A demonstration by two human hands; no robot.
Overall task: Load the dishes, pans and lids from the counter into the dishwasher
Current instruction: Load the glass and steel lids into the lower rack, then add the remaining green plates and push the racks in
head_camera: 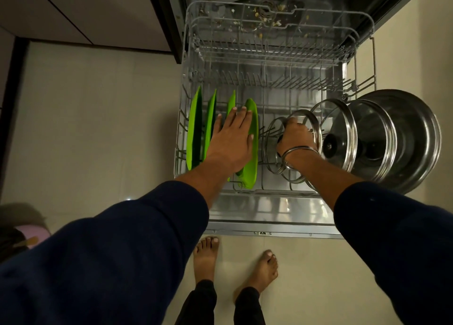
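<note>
The lower dishwasher rack [180, 138] is pulled out over the open door. Several green plates [195, 130] stand on edge in its left half. My left hand [231, 140] lies flat, fingers straight, against the rightmost green plate [255, 153]. To the right stand glass lids with steel rims. My right hand [294, 138] grips the small glass lid [270, 138] by its rim near the top. Behind my wrist another glass lid [311, 118] leans, then a larger glass lid [340, 138] with a black knob and a big steel lid [414, 138].
The upper rack [277, 37] is slid partly out above, with food scraps on the tub floor beneath it. The open door edge [269, 231] lies just in front of my bare feet [235, 265]. Tiled floor surrounds the machine; a dark cabinet stands at left.
</note>
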